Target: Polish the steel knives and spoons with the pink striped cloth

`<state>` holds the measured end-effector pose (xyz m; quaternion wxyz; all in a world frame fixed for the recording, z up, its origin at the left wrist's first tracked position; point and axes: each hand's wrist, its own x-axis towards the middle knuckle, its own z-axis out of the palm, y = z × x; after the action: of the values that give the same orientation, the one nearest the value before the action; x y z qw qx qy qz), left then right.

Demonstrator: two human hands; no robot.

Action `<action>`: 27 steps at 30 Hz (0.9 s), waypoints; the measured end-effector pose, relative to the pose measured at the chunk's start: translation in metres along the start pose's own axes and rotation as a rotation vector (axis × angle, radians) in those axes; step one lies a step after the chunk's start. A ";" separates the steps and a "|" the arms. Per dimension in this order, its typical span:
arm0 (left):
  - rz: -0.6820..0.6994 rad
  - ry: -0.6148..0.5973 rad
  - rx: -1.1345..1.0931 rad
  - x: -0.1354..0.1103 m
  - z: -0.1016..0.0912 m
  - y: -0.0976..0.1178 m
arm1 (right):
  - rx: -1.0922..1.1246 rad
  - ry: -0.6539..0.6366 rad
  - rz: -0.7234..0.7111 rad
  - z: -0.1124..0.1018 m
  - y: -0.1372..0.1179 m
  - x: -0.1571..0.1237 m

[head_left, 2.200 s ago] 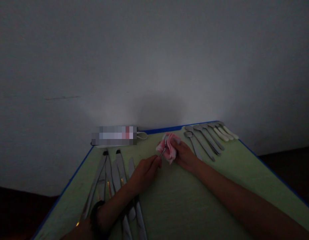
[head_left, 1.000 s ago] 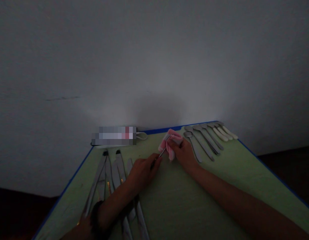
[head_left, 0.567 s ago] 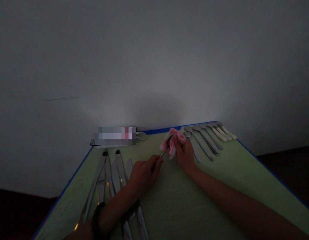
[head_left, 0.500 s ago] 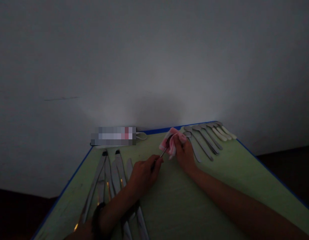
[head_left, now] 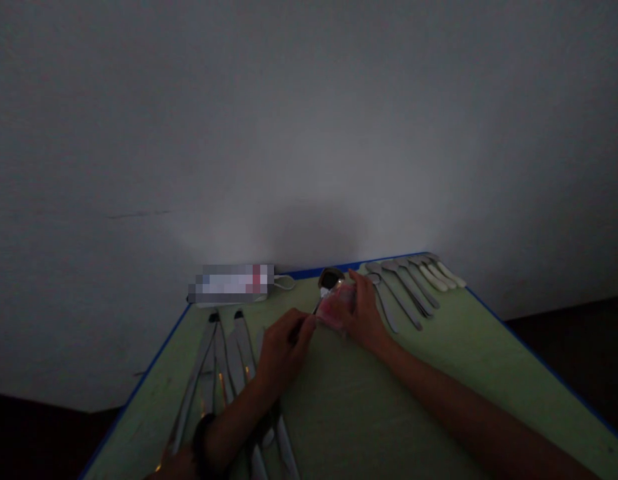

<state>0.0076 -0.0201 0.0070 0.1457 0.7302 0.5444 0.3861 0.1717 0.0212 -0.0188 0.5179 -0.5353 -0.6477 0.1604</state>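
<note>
My left hand [head_left: 285, 343] is closed in a pinch around the thin handle of a spoon [head_left: 331, 278]. The spoon's dark, shiny bowl points away from me, near the far edge of the table. A pink and white cloth [head_left: 335, 308] is bunched in my right hand [head_left: 365, 315], against the spoon just below the bowl. Part of the handle is hidden by the cloth and my fingers. Beneath and beside my left forearm lie several table knives [head_left: 235, 353]. Close to my right hand, several spoons [head_left: 407, 288] are laid out in a row.
The green table [head_left: 369, 413] has a blue edge and meets a grey wall [head_left: 309, 133]. At the back left lies a blurred-out pack or box [head_left: 231, 285] with a white loop [head_left: 285, 283]. Several white-handled pieces of cutlery [head_left: 446, 273] lie at the far right corner.
The cloth has slid from around the spoon's bowl down toward its handle, uncovering the bowl. My right hand has turned over the cloth. My left hand still grips the handle.
</note>
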 end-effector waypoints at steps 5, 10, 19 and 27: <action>-0.013 -0.153 -0.084 -0.001 -0.002 0.005 | -0.138 -0.013 -0.204 -0.018 -0.018 -0.004; -0.072 -0.274 -0.240 -0.003 0.000 0.012 | 0.241 -0.221 -0.088 -0.031 -0.036 -0.010; -0.220 -0.418 -0.604 -0.004 0.017 0.016 | 0.831 -0.437 0.336 -0.028 -0.032 -0.015; 0.060 -0.310 -0.114 -0.004 0.011 0.019 | 0.568 -0.414 0.307 -0.062 -0.023 0.018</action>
<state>0.0280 -0.0285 0.0100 0.2574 0.7876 0.4705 0.3032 0.2142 0.0065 0.0333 0.4739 -0.4173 -0.5807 0.5139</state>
